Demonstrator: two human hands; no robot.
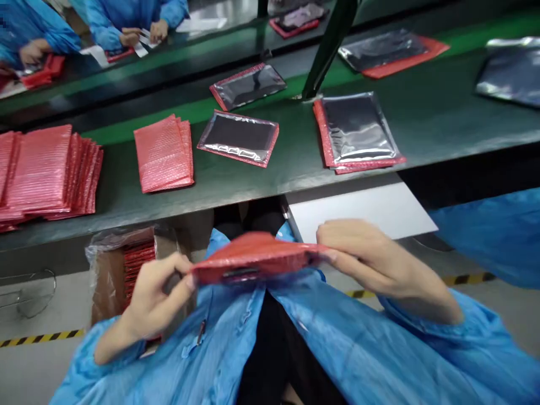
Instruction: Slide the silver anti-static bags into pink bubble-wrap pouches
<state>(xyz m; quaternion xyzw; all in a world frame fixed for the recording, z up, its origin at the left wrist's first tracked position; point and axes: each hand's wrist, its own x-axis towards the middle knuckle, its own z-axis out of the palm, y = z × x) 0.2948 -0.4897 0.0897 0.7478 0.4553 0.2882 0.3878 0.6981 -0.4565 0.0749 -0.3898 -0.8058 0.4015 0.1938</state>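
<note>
Stretched between my two hands, above my lap, is a red bubble-wrap bag (253, 257), seen nearly edge-on. My left hand (158, 295) pinches its left corner between thumb and fingers. At the right end my right hand (375, 261) grips the other corner, fingers folded over it. Something dark shows along the bag's near edge, too blurred to make out. Beyond the bag, on the green bench, a flat dark panel in clear film (240, 135) lies on red bubble wrap. Right of it sits another film-wrapped panel (358, 129) on red bags.
Stacked red bubble bags (42, 171) and a smaller pile (162, 154) lie on the bench (291, 169) at left. Under its edge stands a carton (105, 292) of red bags. A dark post (329, 50) rises from the bench. Co-workers in blue sleeves (113, 25) work across it.
</note>
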